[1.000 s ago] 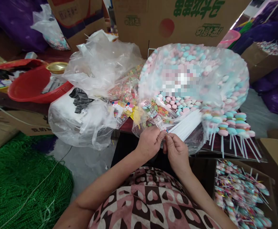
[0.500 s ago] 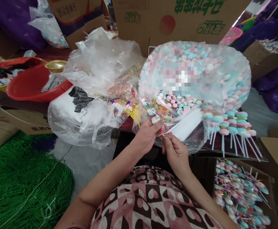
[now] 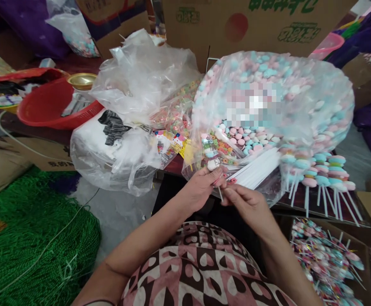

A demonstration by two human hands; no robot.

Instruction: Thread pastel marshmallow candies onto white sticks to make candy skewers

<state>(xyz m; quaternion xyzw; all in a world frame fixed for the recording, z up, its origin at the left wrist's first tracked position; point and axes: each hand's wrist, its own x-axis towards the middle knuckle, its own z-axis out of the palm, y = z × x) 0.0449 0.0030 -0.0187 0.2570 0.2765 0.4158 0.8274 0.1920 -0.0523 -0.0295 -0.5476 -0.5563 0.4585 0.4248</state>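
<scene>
Marshmallow skewer [image 3: 213, 164] in a clear printed wrapper is held above the near edge of the desk [image 3: 174, 166], its top leaning away from the person and its white stick [image 3: 220, 194] pointing down toward the body. The fingers of the left hand [image 3: 200, 187] are clamped on it at its lower part. The right hand [image 3: 247, 205] is just beside the stick, thumb and forefinger toward it; I cannot tell whether those fingers are together or clamped on anything. Beyond the hands lie ring-shaped gummies [image 3: 225, 149] in clear plastic and, to their right, a bundle of loose white sticks [image 3: 255, 169]. Behind these, a large clear bag [image 3: 322, 104] holds pink, blue and white marshmallows. Unwrapped skewers [image 3: 324, 172] lie at the right end of the desk, their sticks over its edge. Below them, an open carton [image 3: 368, 259] holds many wrapped skewers [image 3: 322, 259]. On the left are a clear bag of white wrappers [image 3: 134, 155], a red basket [image 3: 34, 112] and a gold-coloured bowl [image 3: 82, 80]; green cords [image 3: 54, 238] are heaped below.
</scene>
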